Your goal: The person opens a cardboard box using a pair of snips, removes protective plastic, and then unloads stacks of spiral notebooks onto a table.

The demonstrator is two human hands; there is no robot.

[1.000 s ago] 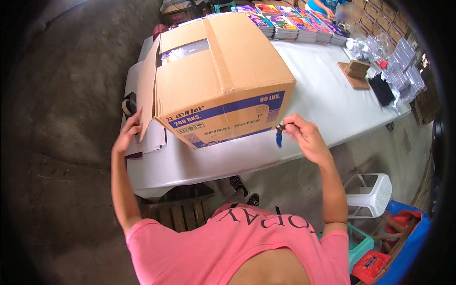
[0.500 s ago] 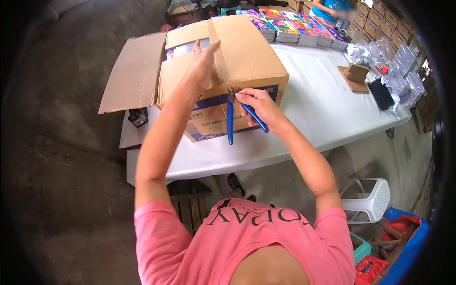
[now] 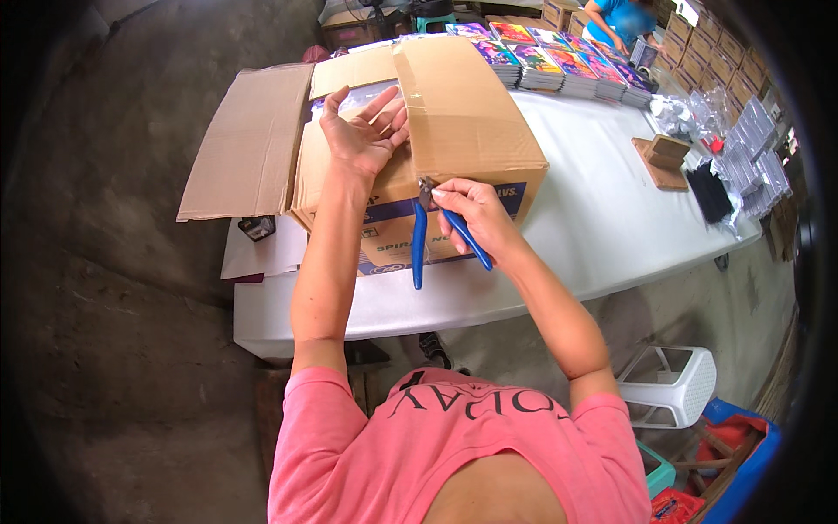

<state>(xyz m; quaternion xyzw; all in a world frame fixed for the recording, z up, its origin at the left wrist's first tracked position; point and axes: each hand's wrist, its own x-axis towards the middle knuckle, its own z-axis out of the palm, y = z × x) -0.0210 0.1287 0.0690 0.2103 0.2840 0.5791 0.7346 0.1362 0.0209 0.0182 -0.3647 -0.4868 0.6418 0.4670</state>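
A large cardboard box (image 3: 476, 113) stands on the table, with its left flap (image 3: 249, 144) folded outward. Through the gap on top, clear plastic shows inside. My left hand (image 3: 365, 138) is turned palm up at this gap, fingers apart and slightly curled, the tips at the edge of the right-hand flap. Nothing is held in it. My right hand (image 3: 478, 212) grips a pair of blue-handled cutters (image 3: 419, 240). Their handles are spread, and the metal jaws meet the box's near top edge by the strip of brown tape (image 3: 416, 105).
White cloth covers the table (image 3: 576, 227). Stacks of colourful books (image 3: 559, 65) line its far side, where a person in blue (image 3: 621, 22) works. To the right are a wooden block stand (image 3: 661, 163) and plastic-wrapped packs (image 3: 751, 162). A white stool (image 3: 668, 384) stands at lower right.
My left hand has turned from thumb-up beside the tape to palm up at the flap's edge. The cutters remain at the box's near edge. The view has shifted slightly.
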